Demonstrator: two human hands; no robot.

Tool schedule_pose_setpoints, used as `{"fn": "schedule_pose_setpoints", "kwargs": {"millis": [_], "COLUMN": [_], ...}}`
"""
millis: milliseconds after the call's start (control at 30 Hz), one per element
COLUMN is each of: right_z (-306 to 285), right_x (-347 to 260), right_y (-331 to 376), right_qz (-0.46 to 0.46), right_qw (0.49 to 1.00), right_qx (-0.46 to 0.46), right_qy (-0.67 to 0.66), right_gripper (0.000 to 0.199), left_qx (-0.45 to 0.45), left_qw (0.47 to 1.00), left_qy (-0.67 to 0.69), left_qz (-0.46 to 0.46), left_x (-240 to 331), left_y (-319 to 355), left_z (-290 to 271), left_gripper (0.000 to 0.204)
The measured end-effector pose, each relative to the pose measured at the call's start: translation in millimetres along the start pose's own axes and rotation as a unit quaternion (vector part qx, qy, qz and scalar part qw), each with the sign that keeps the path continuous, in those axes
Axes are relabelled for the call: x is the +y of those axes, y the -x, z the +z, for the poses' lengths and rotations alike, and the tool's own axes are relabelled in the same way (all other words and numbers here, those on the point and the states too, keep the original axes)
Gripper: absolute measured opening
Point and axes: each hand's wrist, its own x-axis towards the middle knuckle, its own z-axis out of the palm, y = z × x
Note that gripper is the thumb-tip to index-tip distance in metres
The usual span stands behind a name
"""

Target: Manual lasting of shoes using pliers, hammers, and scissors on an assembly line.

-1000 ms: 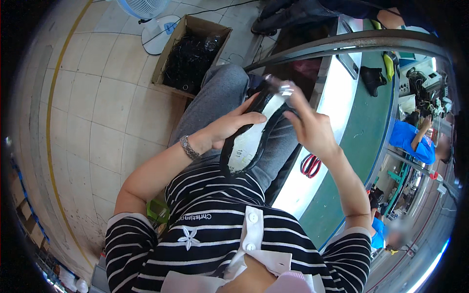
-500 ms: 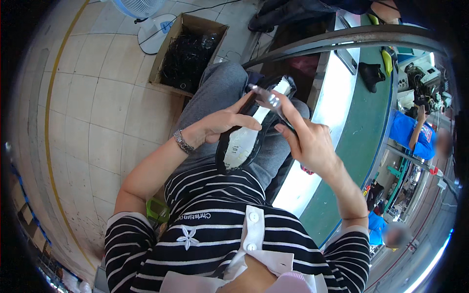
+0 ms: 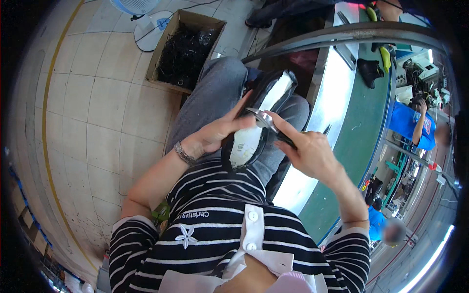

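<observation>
2 hands work 1 black shoe (image 3: 259, 122) on the lap — the left hand (image 3: 220, 134) clasps its side, the right hand (image 3: 305, 151) grips metal pliers (image 3: 266, 122) at the white sole. Probably mid-job — sole exposed, finishing not yet visible.

Factory floor, shoe-assembly line: long green conveyor belt (image 3: 364, 141) running alongside seated worker, machines (image 3: 420, 78) standing beyond it, co-workers in blue (image 3: 413, 124) working nearby, cardboard box of black parts (image 3: 183, 53) sitting on tiled floor (image 3: 97, 122).
</observation>
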Motion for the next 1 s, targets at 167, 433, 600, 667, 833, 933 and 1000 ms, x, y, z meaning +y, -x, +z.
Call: {"fn": "schedule_pose_setpoints", "kwargs": {"millis": [167,433,600,667,833,933,1000], "right_z": [4,30,-3,-17,11,9,12], "right_x": [-8,-2,-5,-14,-16,-17,-18], "right_y": [25,17,17,21,-4,-5,-1], "right_qz": [-0.088,-0.103,-0.100,-0.114,-0.090,-0.083,-0.113], "right_qw": [0.996,0.985,0.995,0.993,0.992,0.994,0.990], "right_qx": [0.007,0.109,-0.015,0.014,0.083,0.023,0.077], "right_qy": [0.010,0.086,-0.017,-0.019,0.020,0.061,0.031], "right_gripper": [0.076,0.082,0.070,0.067,0.067,0.069,0.069], "left_qx": [0.008,0.028,0.106,0.125,0.077,0.060,0.063], "left_qw": [0.981,0.984,0.989,0.989,0.994,0.997,0.996], "left_qy": [0.189,0.177,0.069,-0.017,-0.030,0.044,0.063], "left_qz": [0.039,0.022,0.076,0.076,0.071,0.032,0.016], "left_x": [-29,-17,-26,-16,-21,-17,-17], "left_y": [15,15,14,15,14,15,14], "left_z": [6,21,25,28,12,8,5], "left_gripper": [0.067,0.073,0.079,0.081,0.086,0.095,0.096]}}
